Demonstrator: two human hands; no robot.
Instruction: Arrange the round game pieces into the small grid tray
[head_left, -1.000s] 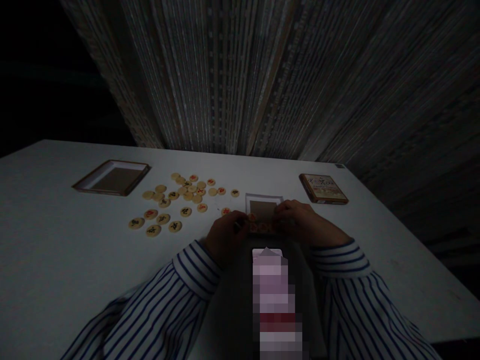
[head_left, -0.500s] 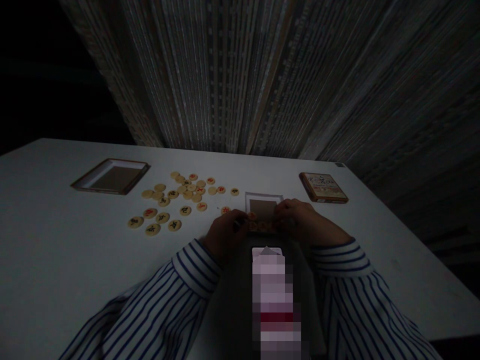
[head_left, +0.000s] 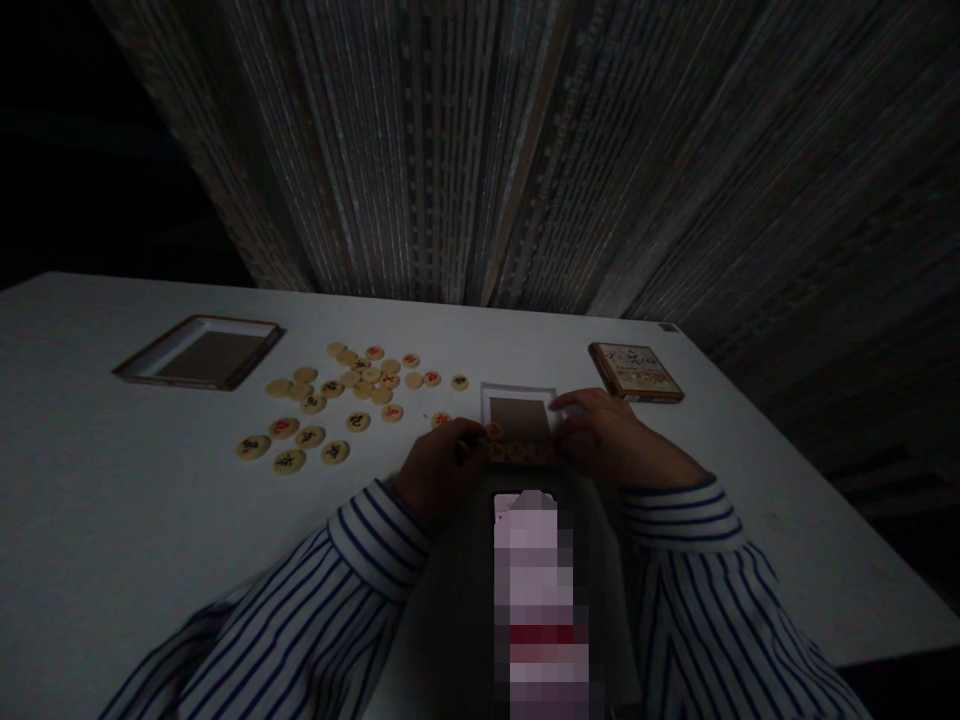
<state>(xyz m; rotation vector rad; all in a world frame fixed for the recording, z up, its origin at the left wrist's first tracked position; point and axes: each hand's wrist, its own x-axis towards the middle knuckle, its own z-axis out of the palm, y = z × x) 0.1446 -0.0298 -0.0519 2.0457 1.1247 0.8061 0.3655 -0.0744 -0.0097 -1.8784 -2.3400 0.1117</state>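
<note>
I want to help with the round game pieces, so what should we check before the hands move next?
1. Small tray flat on the table: ok.
2. Row of pieces lined along the tray's near edge: ok.
3. Left hand and right hand both at that row: ok.
4. Bare space left in the tray: ok.
5. Loose pieces clear of the table's edge: ok.
6. A piece gripped in either hand: cannot tell.

Very dim frame, underexposed throughout. The pale table (head_left: 112, 520) is the brightest surface, catching weak, even light; no source shows. Far left corner falls to black. Soft shadow pools between the sleeves at near centre. Wall stripes fan outward toward the upper edges: wide-angle stretch. Grain and softness everywhere; a pixelated block sits near centre. No glare.
</note>
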